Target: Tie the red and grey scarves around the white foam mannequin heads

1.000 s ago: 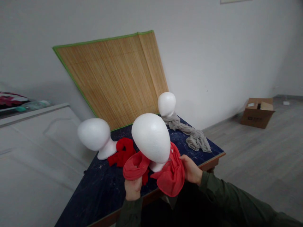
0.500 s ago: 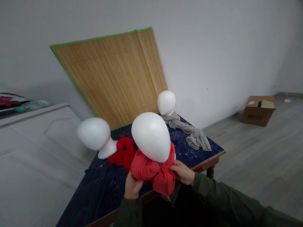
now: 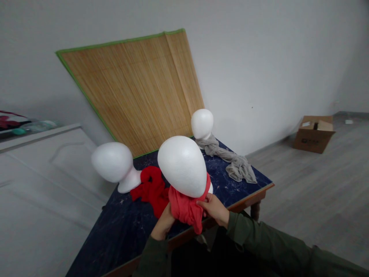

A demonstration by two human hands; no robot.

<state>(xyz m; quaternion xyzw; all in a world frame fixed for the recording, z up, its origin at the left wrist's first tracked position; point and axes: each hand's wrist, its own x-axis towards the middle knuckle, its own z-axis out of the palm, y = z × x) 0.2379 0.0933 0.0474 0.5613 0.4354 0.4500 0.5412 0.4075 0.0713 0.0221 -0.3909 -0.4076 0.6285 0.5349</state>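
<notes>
A white foam mannequin head (image 3: 182,165) stands near the table's front edge with a coral-red scarf (image 3: 186,209) wrapped around its neck. On the scarf's left side, my left hand (image 3: 163,223) is closed on the cloth, its fingertips partly hidden behind the folds. My right hand (image 3: 213,209) pinches the scarf at the front right, below the head's chin area. Left of this head lies a bright red knitted scarf (image 3: 151,188) on the table, beside a second white foam head (image 3: 113,163).
The dark blue marbled table (image 3: 115,234) has a wooden edge. A third foam head (image 3: 202,124) with a grey scarf (image 3: 227,156) is at the back. A bamboo mat (image 3: 135,88) leans on the wall. A white cabinet (image 3: 43,184) stands left; a cardboard box (image 3: 313,134) sits on the floor.
The scarf's loose front parts have been drawn together into a narrower bunch under the head. Both hands moved closer together, the right one leftward along the scarf.
</notes>
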